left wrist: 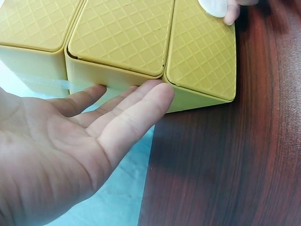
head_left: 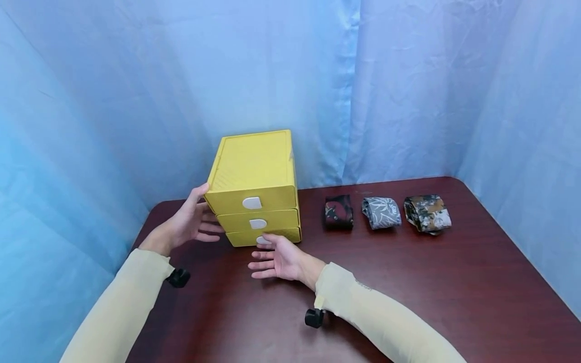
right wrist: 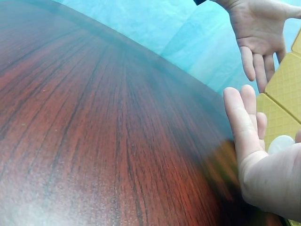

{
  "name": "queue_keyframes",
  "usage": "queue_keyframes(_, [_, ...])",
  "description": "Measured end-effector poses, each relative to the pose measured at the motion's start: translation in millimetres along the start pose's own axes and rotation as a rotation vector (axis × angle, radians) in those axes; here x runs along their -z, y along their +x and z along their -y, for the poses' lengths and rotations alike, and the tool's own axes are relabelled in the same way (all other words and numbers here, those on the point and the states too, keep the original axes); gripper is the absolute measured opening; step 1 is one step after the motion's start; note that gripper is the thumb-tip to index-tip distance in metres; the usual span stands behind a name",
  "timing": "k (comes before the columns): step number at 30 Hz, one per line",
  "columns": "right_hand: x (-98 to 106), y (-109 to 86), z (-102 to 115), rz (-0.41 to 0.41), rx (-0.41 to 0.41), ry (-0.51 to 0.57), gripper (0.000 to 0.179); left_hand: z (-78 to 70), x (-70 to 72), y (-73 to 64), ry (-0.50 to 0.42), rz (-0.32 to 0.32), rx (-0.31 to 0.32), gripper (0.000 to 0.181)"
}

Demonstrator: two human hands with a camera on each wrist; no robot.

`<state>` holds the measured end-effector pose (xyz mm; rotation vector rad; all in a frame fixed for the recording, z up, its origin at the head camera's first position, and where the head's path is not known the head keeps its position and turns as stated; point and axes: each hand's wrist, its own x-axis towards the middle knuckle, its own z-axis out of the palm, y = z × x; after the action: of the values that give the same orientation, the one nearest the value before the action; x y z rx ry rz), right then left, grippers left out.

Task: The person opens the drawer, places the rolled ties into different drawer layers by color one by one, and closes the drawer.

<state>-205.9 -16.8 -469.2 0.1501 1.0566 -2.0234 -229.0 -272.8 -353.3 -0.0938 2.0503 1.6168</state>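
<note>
A yellow three-drawer box (head_left: 254,161) with white tabs on its drawers stands on the dark red table. My left hand (head_left: 192,222) lies along the box's left side, its fingers extended. In the left wrist view, the fingertips (left wrist: 162,94) of that hand meet the side wall by the middle and bottom drawers. Low in front of the box, my right hand (head_left: 283,257) has its palm turned left and fingers stretched out. One of its upper digits is at the white tab (right wrist: 281,143) of the bottom drawer; whether it touches the tab I cannot tell.
Right of the box, three folded cloth bundles sit in a row: a dark red-and-black one (head_left: 338,212), a grey leaf-patterned one (head_left: 382,213) and a brown camouflage one (head_left: 427,214). Light blue curtains (head_left: 399,91) hang behind and beside the table (head_left: 408,282).
</note>
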Motion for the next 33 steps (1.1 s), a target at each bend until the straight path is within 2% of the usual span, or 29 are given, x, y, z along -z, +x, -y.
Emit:
queue_keyframes(21, [-6.8, -4.8, -9.1, -0.033, 0.002, -0.042, 0.066, 2.2, 3.4, -7.8, 0.006, 0.006, -0.005, 0.108])
queue_keyframes(33, [-6.7, -16.1, -16.3, -0.025, -0.003, -0.085, 0.065, -0.9, 3.0, -2.1, 0.017, 0.033, -0.022, 0.106])
